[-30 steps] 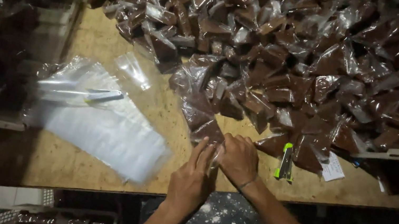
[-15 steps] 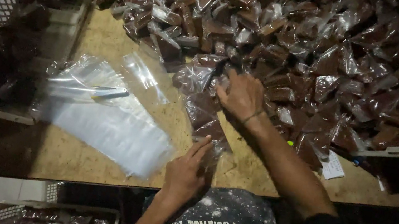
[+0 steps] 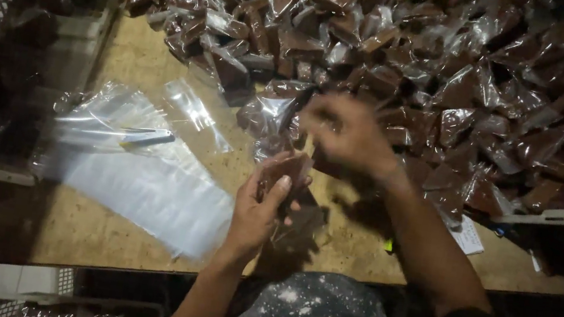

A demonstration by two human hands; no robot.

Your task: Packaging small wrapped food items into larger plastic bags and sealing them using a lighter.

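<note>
Wooden bench (image 3: 140, 53) below, my left hand (image 3: 260, 212) clamps a brown packet (image 3: 285, 174); my blurred right hand (image 3: 346, 135), grip unclear, hovers just beyond it.

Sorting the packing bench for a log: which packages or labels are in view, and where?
Packet: left hand, clear, brown filling.
Heap of packets: bench rear, by right hand, same kind.
Empty bags: bench left, flat, clear.
Paper slip: right edge, white.

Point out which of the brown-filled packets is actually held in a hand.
The packet gripped in the left hand, lifted above the wooden table; the others lie in the heap behind it.
</note>
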